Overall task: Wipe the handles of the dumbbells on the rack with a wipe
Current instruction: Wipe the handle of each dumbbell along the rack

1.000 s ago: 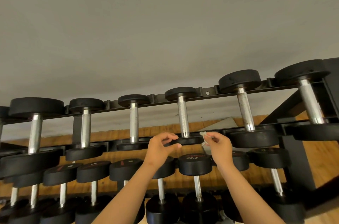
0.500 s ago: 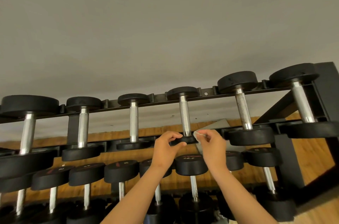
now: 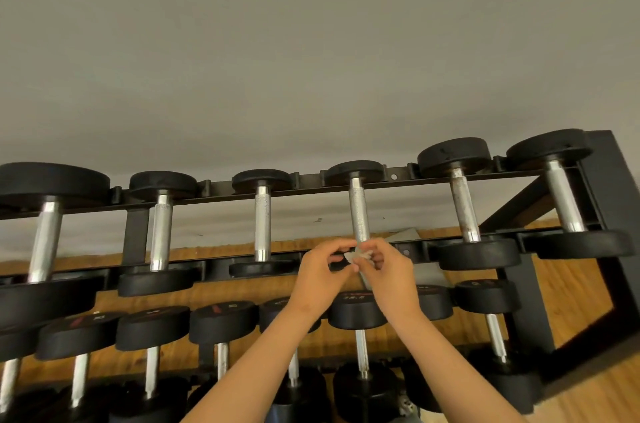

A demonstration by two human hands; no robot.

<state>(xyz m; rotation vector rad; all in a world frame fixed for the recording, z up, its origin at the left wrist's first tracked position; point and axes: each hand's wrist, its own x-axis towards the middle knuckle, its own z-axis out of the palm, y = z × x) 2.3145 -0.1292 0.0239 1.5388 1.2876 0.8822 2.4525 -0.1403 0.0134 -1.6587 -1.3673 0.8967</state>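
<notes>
The two hands have come together since a moment ago, when they were apart, and the whole view has slid a little to one side. The black rack (image 3: 606, 187) holds one row of dumbbells (image 3: 262, 225) on its top shelf, six that can be seen, each lying across two rails with a round black end at the back and one at the front. A lower shelf holds another row of dumbbells, with their black ends facing up toward the camera, and one of them is marked 22.5 (image 3: 356, 310). The small white wipe (image 3: 358, 255) is scrunched up between the two hands, right at the bottom end of the shiny handle (image 3: 358, 211) of the fourth dumbbell from the left on the top shelf. It is just beside that handle, but it is too small to tell if it touches the metal. The left hand (image 3: 320, 275) reaches up with its fingers curled and pinches the left edge of the wipe. The right hand (image 3: 388, 270) reaches up too and pinches the other side of the wipe with its thumb and fingertips. Both bare arms come up from the bottom of the picture and lean in toward each other. A plain grey wall (image 3: 311, 59) is behind the rack, and a wooden floor (image 3: 571, 287) shows through it.
</notes>
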